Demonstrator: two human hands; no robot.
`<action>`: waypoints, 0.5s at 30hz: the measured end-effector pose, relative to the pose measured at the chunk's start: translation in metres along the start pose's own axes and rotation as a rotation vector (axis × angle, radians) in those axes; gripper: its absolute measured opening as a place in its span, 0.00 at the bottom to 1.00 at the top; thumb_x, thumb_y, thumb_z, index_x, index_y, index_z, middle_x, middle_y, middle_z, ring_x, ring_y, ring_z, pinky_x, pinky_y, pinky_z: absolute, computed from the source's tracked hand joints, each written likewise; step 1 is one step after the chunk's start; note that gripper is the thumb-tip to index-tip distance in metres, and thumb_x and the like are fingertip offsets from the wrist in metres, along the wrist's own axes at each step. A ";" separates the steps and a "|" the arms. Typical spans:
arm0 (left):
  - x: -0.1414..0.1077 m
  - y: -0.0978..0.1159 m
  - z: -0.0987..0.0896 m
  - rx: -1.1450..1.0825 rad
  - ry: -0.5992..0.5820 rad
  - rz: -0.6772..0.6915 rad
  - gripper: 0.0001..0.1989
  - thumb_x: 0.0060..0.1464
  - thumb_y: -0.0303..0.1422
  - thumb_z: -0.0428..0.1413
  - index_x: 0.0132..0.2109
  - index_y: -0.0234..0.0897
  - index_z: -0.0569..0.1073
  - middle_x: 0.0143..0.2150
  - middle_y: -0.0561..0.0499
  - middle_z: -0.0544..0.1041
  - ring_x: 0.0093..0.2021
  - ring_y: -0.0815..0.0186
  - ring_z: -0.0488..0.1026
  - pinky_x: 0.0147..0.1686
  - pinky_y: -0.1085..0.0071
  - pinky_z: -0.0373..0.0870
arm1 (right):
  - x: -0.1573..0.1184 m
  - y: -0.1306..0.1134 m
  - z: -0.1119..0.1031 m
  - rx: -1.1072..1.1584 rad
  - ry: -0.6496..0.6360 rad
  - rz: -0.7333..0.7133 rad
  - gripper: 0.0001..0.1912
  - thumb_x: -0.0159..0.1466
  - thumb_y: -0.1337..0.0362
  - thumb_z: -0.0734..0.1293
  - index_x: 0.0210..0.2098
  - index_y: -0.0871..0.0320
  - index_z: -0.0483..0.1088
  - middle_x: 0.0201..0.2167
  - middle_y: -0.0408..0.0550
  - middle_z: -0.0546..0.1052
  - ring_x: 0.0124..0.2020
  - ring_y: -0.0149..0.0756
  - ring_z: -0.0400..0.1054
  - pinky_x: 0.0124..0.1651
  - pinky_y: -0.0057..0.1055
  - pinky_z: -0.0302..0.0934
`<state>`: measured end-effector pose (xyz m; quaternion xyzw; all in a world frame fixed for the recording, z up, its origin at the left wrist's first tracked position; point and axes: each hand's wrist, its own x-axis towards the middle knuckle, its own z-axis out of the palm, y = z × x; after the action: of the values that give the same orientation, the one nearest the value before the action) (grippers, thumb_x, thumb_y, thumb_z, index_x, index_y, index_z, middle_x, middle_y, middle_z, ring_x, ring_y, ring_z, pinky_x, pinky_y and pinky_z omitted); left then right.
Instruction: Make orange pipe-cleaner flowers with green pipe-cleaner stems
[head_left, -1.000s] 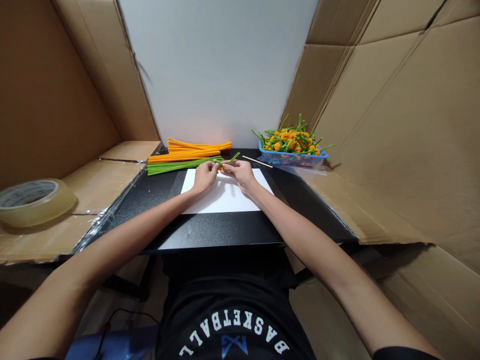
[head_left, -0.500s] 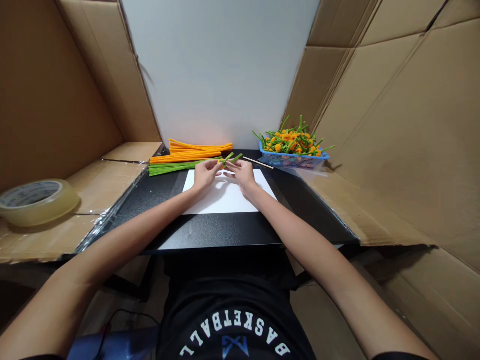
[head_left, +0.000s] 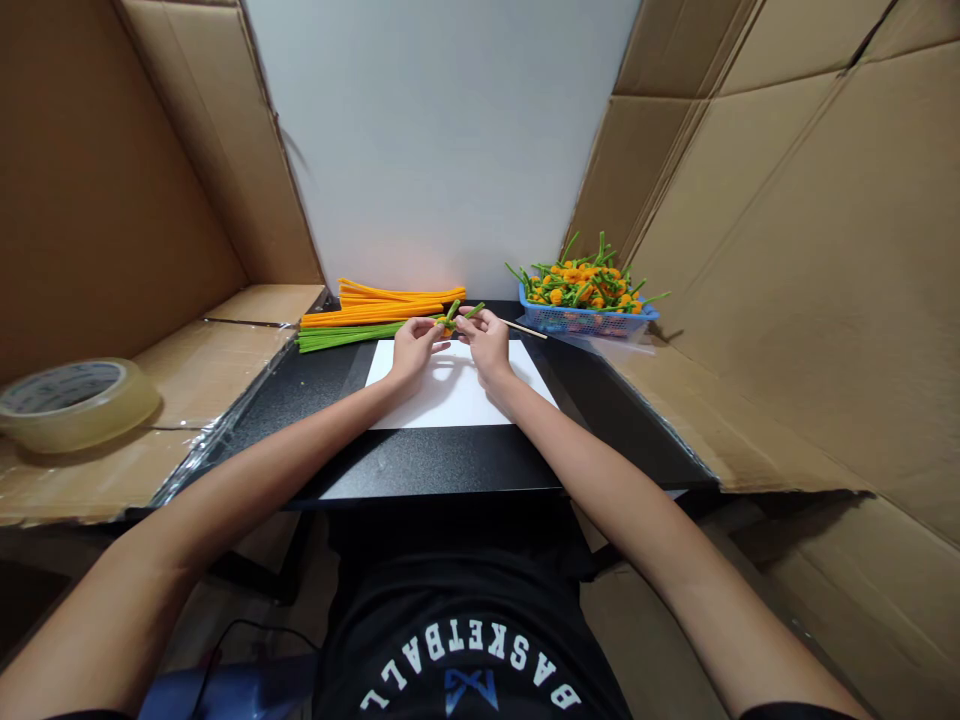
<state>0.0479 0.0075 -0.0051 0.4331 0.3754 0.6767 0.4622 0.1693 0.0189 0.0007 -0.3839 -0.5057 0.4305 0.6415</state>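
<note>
Above a white sheet of paper (head_left: 450,400), both hands pinch one small pipe-cleaner flower (head_left: 446,324), orange with green stem ends that stick up. My left hand (head_left: 414,350) grips its left side between thumb and fingers. From the other side, my right hand (head_left: 486,345) has its thumb and fingers closed on the flower's green part. Fingers hide much of the flower. Just beyond my left hand lie green pipe cleaners (head_left: 345,337) and orange pipe cleaners (head_left: 397,297).
A blue basket (head_left: 589,321) heaped with finished orange and green flowers stands at the back right. A thin stick (head_left: 525,328) lies near my right hand. A tape roll (head_left: 82,400) sits on cardboard at left. Cardboard walls (head_left: 810,250) flank the black table (head_left: 442,465).
My right hand has shifted slightly, its fingers drawn closer together on the green stem. The flower has turned a little, while my left hand stays almost in place.
</note>
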 end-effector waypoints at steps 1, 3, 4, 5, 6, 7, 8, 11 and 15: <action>0.000 -0.001 0.000 0.012 -0.004 0.010 0.13 0.45 0.32 0.68 0.33 0.34 0.72 0.33 0.52 0.76 0.35 0.66 0.77 0.41 0.62 0.79 | 0.001 0.000 -0.001 -0.015 0.031 -0.030 0.15 0.59 0.62 0.72 0.45 0.59 0.73 0.38 0.48 0.81 0.39 0.34 0.75 0.45 0.30 0.68; 0.000 -0.002 0.000 0.043 -0.016 0.031 0.14 0.44 0.34 0.69 0.34 0.34 0.72 0.33 0.51 0.76 0.36 0.65 0.77 0.42 0.62 0.79 | 0.001 -0.002 -0.003 -0.072 0.085 -0.087 0.18 0.59 0.64 0.71 0.49 0.58 0.72 0.36 0.47 0.81 0.38 0.34 0.75 0.46 0.31 0.68; 0.001 -0.003 -0.001 0.058 -0.021 0.041 0.15 0.44 0.35 0.69 0.35 0.34 0.72 0.33 0.51 0.77 0.36 0.65 0.77 0.42 0.62 0.79 | 0.001 -0.003 -0.004 -0.112 0.098 -0.113 0.20 0.60 0.65 0.71 0.51 0.57 0.71 0.35 0.46 0.81 0.37 0.34 0.75 0.46 0.31 0.68; 0.001 -0.004 -0.001 0.072 -0.025 0.052 0.16 0.44 0.36 0.69 0.35 0.35 0.72 0.33 0.51 0.77 0.36 0.64 0.78 0.42 0.62 0.79 | 0.001 -0.004 -0.005 -0.154 0.097 -0.135 0.20 0.60 0.66 0.70 0.53 0.57 0.71 0.35 0.46 0.80 0.37 0.34 0.75 0.47 0.31 0.68; 0.001 -0.005 -0.001 0.084 -0.027 0.063 0.17 0.44 0.37 0.69 0.35 0.35 0.72 0.33 0.51 0.77 0.37 0.64 0.78 0.41 0.62 0.79 | 0.001 -0.005 -0.005 -0.196 0.083 -0.157 0.20 0.61 0.66 0.70 0.53 0.56 0.72 0.34 0.46 0.80 0.36 0.34 0.75 0.47 0.32 0.68; 0.001 -0.005 -0.002 0.091 -0.027 0.071 0.17 0.44 0.37 0.69 0.35 0.34 0.72 0.33 0.51 0.77 0.36 0.64 0.78 0.41 0.63 0.79 | 0.001 -0.006 -0.005 -0.233 0.061 -0.177 0.19 0.61 0.66 0.69 0.52 0.56 0.73 0.35 0.46 0.81 0.37 0.35 0.74 0.48 0.32 0.67; 0.001 -0.006 -0.002 0.097 -0.023 0.077 0.17 0.44 0.37 0.69 0.35 0.34 0.71 0.33 0.51 0.77 0.36 0.65 0.77 0.41 0.63 0.78 | 0.000 -0.007 -0.005 -0.267 0.036 -0.194 0.18 0.61 0.66 0.68 0.51 0.56 0.75 0.35 0.47 0.81 0.37 0.36 0.74 0.48 0.33 0.67; 0.001 -0.006 -0.002 0.106 -0.006 0.076 0.17 0.44 0.36 0.70 0.35 0.34 0.71 0.32 0.52 0.76 0.34 0.66 0.77 0.42 0.63 0.78 | -0.001 -0.010 -0.005 -0.373 -0.016 -0.247 0.15 0.63 0.67 0.66 0.48 0.57 0.78 0.38 0.48 0.81 0.40 0.39 0.74 0.50 0.33 0.65; 0.001 -0.005 -0.002 0.116 0.022 0.086 0.16 0.45 0.35 0.70 0.33 0.34 0.71 0.31 0.52 0.76 0.34 0.66 0.77 0.44 0.62 0.77 | -0.003 -0.011 -0.004 -0.562 -0.077 -0.313 0.14 0.65 0.69 0.63 0.43 0.57 0.81 0.35 0.49 0.79 0.38 0.40 0.72 0.48 0.33 0.64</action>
<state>0.0470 0.0095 -0.0105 0.4674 0.3999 0.6778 0.4027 0.1744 0.0122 0.0094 -0.4470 -0.6816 0.1841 0.5493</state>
